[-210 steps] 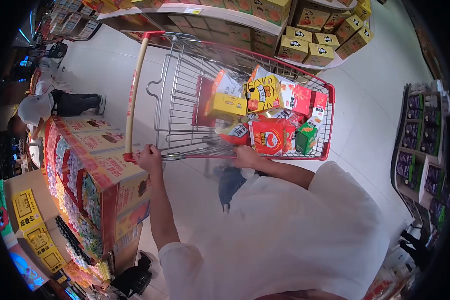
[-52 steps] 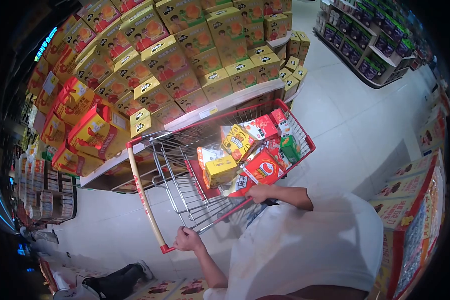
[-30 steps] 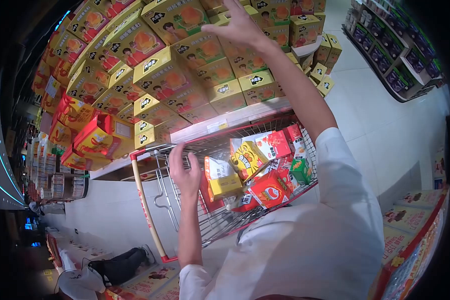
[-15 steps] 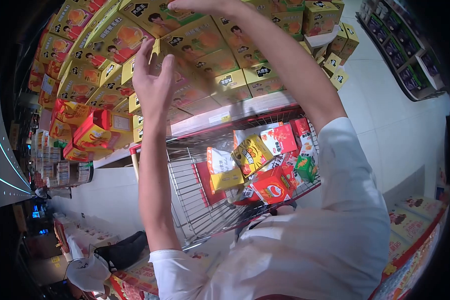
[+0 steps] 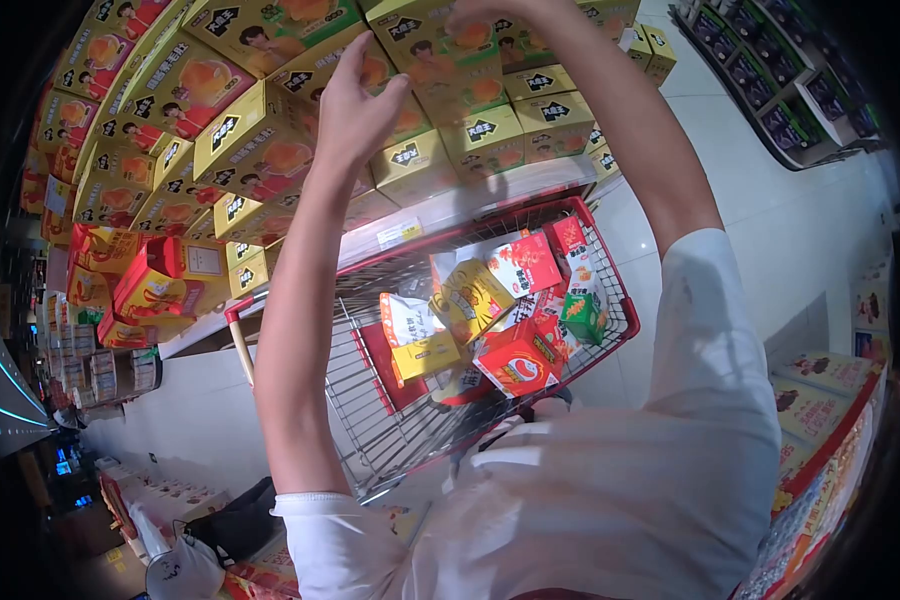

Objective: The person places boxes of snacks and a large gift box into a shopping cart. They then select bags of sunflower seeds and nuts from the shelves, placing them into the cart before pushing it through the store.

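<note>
My left hand (image 5: 362, 112) is raised in front of a stack of yellow-green food boxes. Its thumb and fingers are spread apart, and the fingertips lie against the box faces. Up at the top edge of the view, my right hand (image 5: 492, 8) overlaps a yellow box (image 5: 432, 48) printed with a person and orange food; its fingers are blurred and partly cut off. A similar box (image 5: 255, 145) juts out just left of my left hand. More of these boxes (image 5: 472, 140) fill the shelf below and between my arms.
A wire shopping cart (image 5: 630, 318) with a red rim stands between me and the shelf, holding several snack packs, among them a red box (image 5: 518, 358) and a green box (image 5: 583, 316). Red gift packs (image 5: 160, 285) sit at left. A dark rack (image 5: 785, 95) stands at upper right.
My right hand has moved to the right along the top of the boxes. My left hand has shifted right and slightly down. The view has turned a little, moving cart and shelf leftward.
</note>
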The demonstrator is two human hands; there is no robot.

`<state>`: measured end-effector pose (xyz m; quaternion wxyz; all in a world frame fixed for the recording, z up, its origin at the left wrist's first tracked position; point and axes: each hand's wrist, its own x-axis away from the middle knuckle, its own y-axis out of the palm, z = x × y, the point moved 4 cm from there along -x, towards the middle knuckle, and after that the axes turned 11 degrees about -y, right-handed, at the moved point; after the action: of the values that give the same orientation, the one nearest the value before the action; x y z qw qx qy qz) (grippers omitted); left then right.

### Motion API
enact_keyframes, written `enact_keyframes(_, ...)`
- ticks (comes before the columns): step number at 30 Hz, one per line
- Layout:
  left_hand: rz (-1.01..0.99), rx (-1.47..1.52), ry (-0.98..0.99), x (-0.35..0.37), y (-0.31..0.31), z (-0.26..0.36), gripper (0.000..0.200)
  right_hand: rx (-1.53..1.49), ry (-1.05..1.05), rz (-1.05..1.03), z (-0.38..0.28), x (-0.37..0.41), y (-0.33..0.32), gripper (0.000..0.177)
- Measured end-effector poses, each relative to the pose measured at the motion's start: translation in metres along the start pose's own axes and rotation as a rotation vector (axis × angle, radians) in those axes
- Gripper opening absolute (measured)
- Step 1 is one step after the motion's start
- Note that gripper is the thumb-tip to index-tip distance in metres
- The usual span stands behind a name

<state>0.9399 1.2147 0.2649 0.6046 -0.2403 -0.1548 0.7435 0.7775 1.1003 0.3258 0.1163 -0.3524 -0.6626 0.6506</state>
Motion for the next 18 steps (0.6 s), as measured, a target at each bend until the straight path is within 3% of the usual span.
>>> enact_keyframes(4,0.018,0.082,0.030,-0.006,0.009,-0.009,0.073,-0.117,-0.116,0.067,0.007,-0.007,0.002,0.071)
enact_keyframes(8,0.027,0.189,0.065,0.011,0.006,-0.005,0.073,-0.164,-0.275,0.585,-0.014,0.046,-0.010,0.060)
enact_keyframes(10,0.017,0.275,0.072,0.033,0.005,-0.010,0.070,-0.167,-0.254,0.686,-0.028,0.076,-0.009,0.062)
enact_keyframes(11,0.050,0.260,0.142,0.049,0.004,-0.010,0.064,-0.245,-0.221,0.662,-0.040,0.091,0.001,0.062)
enact_keyframes(13,-0.051,0.391,0.022,0.084,0.002,-0.010,0.061,-0.402,-0.149,0.618,-0.070,0.121,0.019,0.063)
enact_keyframes(15,0.073,0.216,0.130,0.126,0.009,-0.055,0.057,-0.555,-0.068,0.577,-0.099,0.148,0.032,0.064)
enact_keyframes(17,0.173,0.358,-0.095,0.178,0.018,-0.094,0.053,-0.866,0.263,0.127,-0.115,0.173,0.087,0.071)
enact_keyframes(18,0.197,0.379,-0.181,0.206,0.023,-0.112,0.050,-1.013,0.291,0.135,-0.127,0.184,0.118,0.069)
